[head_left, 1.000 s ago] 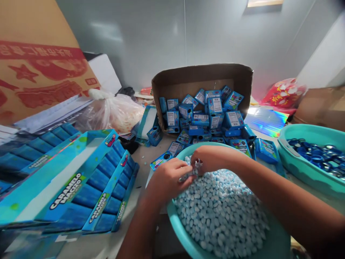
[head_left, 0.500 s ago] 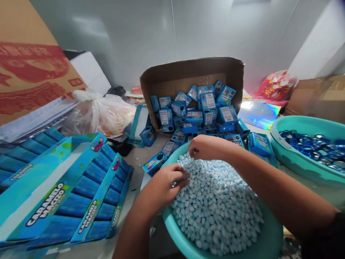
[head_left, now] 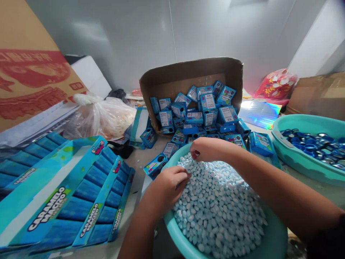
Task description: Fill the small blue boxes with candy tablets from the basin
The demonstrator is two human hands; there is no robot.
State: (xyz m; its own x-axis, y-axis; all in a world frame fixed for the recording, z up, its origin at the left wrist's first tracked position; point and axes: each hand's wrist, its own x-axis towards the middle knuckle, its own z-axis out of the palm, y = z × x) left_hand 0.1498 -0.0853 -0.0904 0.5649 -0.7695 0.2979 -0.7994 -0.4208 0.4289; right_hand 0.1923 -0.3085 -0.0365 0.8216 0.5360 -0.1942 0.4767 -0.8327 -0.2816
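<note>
A turquoise basin (head_left: 172,225) in front of me is heaped with small pale blue and white candies (head_left: 218,205). At its left side my left hand (head_left: 174,181) rests on the candies, fingers curled and pressed together; whatever they hold is hidden. My right hand (head_left: 205,149) reaches across to the basin's far rim. Its fingers are bent down in a pinch just above the candies, and I cannot make out anything between them. The two hands are close together but apart.
Behind the basin a tipped cardboard carton (head_left: 188,70) spills small blue candy boxes (head_left: 207,102). Blue display cartons (head_left: 70,194) stand at left, near a tied plastic bag (head_left: 101,115). On the right, another turquoise basin (head_left: 304,154) holds blue, shiny ring-like pieces (head_left: 309,145).
The left hand's fingers have closed in, covering the gap between thumb and fingers. The right hand has barely moved, and the view has shifted slightly.
</note>
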